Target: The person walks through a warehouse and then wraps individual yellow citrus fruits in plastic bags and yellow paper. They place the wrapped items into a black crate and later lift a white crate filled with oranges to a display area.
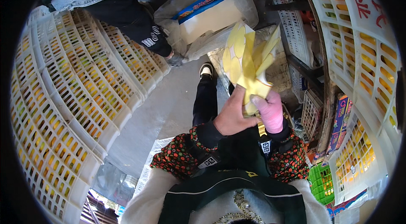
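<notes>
A folded bundle of yellow-and-white sheets (243,54), some bearing oval yellow shapes, stands fanned out above my two hands. My left hand (233,113) is bare and pinches the lower left of the bundle. On the other side my right hand (271,111), in a pink glove with a pale thumb, grips the lower right. The fingers behind the sheets are partly hidden. Both forearms wear dark sleeve covers with a red and green floral print.
Stacked white plastic crates (85,81) of yellow-orange fruit line the left. More fruit crates (364,56) stand on a rack at right, above a green crate (321,183). Ahead, a carton (207,18) lies in clear plastic beside another person's gloved hand (175,59).
</notes>
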The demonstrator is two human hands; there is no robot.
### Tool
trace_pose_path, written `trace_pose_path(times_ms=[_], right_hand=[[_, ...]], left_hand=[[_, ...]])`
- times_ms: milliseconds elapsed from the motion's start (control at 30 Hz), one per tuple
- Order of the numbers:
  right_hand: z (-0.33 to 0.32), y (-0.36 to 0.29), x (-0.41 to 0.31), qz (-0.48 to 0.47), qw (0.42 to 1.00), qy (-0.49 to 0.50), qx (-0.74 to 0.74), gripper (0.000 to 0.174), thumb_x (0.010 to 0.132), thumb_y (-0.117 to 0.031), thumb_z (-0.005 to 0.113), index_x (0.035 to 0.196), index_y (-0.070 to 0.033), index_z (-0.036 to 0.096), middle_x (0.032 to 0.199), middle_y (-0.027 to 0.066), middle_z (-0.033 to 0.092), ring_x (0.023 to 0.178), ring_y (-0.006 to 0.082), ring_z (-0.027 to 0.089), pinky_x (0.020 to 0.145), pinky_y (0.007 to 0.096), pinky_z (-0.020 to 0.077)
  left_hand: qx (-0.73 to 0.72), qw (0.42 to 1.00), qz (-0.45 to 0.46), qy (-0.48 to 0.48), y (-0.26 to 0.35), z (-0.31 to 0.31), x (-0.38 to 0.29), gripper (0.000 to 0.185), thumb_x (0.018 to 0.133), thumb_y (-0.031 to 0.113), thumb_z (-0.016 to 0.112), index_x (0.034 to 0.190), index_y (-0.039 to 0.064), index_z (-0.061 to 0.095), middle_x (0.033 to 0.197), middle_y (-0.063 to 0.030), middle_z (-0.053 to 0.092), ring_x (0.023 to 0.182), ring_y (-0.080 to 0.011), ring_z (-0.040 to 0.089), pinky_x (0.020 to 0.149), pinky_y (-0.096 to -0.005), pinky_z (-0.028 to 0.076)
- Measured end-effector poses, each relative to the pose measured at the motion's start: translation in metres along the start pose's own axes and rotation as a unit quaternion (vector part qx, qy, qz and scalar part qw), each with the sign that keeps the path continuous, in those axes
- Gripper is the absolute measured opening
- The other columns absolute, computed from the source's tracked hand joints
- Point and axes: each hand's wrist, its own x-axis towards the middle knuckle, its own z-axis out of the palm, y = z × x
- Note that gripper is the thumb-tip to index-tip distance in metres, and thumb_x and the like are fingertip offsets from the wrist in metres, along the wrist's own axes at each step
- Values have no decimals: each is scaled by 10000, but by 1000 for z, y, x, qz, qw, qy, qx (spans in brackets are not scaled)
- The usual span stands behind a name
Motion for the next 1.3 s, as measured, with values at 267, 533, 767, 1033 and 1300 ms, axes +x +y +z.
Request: trace_pose_path(times_ms=[267,533,767,1033,1300], right_hand=[[-4,16,21,-70,993,-93,1,629,817,-259,650,1303,60,411,1167,64,529,1058,140,495,941,282,386],[-9,17,59,-175,984,16,-32,478,807,-208,661,1187,49,528,1093,68,600,1000,132,536,882,280,417],[18,20,180,-257,948,-79,-169,416,769,-56,615,1173,8,540,1116,137,605,1068,224,573,943,320,417],[-6,102,319,-263,752,51,-603,503,756,-154,647,1239,-114,512,1268,118,485,1160,317,470,1005,412,377],[-3,142,439,-133,661,-42,-737,598,742,-212,669,1287,-136,434,1235,147,471,1115,350,492,914,467,437]], left_hand=[[57,996,29,68,-29,-21,28,465,729,12,592,1188,19,516,950,-197,628,883,-365,631,766,-382,512],[166,963,211,-28,-35,-62,93,499,667,-76,500,1154,18,557,1046,-194,605,977,-379,578,843,-413,494],[175,961,147,154,-120,-139,141,321,782,-8,599,1103,-3,586,885,-198,627,802,-312,644,719,-349,500],[-109,890,39,441,-302,-248,221,285,774,-93,578,1050,-21,582,954,-56,653,795,-138,618,711,-264,496],[31,840,31,541,-415,-292,268,361,693,-121,554,1039,-22,578,922,-92,660,792,-190,627,732,-281,489]])
